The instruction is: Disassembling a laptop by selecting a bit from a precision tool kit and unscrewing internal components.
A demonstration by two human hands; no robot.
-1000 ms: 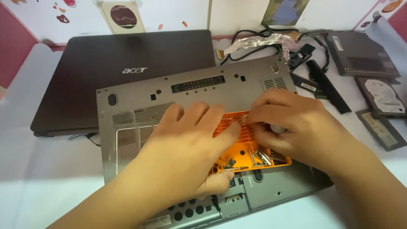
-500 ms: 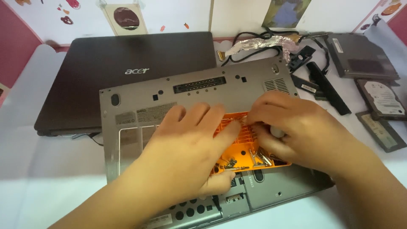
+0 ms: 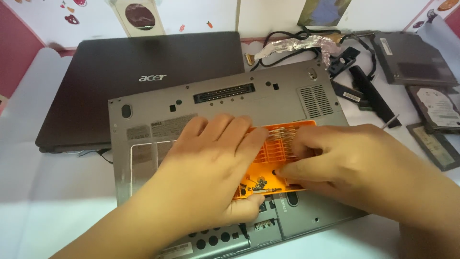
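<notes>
Orange plastic compartment tray (image 3: 275,158) on upturned grey laptop base (image 3: 225,103) at mid-bench. Left hand (image 3: 211,168) flat over tray's left half, fingers together, thumb under near edge. Right hand (image 3: 350,165) — fingers curled, pinching inside tray; contents hidden. Closed dark laptop (image 3: 129,72) behind.

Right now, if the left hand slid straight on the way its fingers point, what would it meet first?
The left hand points up and right across the orange tray. Past the tray's far edge, it would probably first cross the vent grille on the grey laptop base; depth is uncertain.
</notes>
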